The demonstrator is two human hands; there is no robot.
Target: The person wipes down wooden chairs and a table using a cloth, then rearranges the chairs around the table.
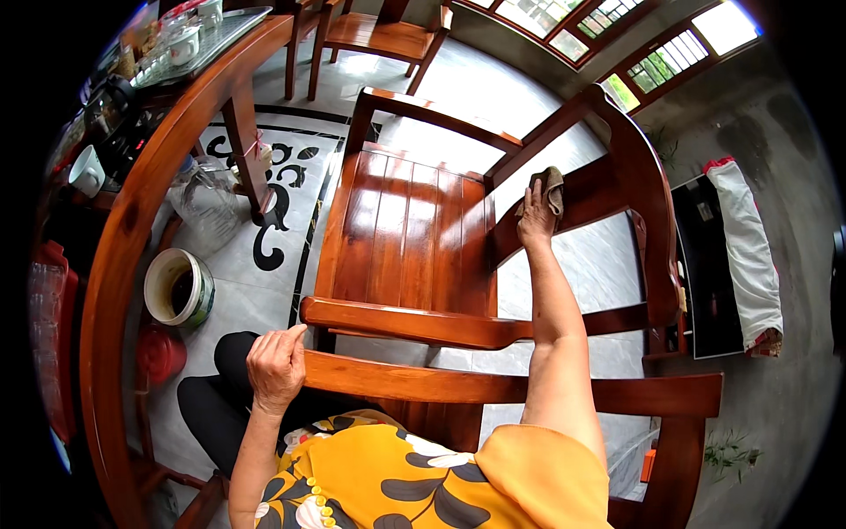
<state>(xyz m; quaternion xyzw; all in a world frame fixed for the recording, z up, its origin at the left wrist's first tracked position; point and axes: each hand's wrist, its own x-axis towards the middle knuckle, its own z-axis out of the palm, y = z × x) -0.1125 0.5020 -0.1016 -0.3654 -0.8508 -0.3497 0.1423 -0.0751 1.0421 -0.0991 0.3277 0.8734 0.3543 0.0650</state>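
A polished wooden armchair [410, 244] with a slatted seat stands before me. My right hand [537, 215] presses a brown cloth [550, 188] against the flat centre splat [588, 188] of its backrest. The fingers lie spread over the cloth, and part of it bunches up beyond them. My left hand [277, 370] rests curled over the end of a nearer wooden armrest [410, 383], beside the front end of the armchair's own near armrest [410, 324]. No loose object shows in the left hand.
A wooden table edge [125, 225] curves along the left, with a white mug [86, 170] and a cup tray [228, 43] there. Below stand a bucket [157, 281] with dark contents and a large clear plastic bottle [208, 205]. Another wooden chair [380, 36] stands farther off. A television [707, 278] is at right.
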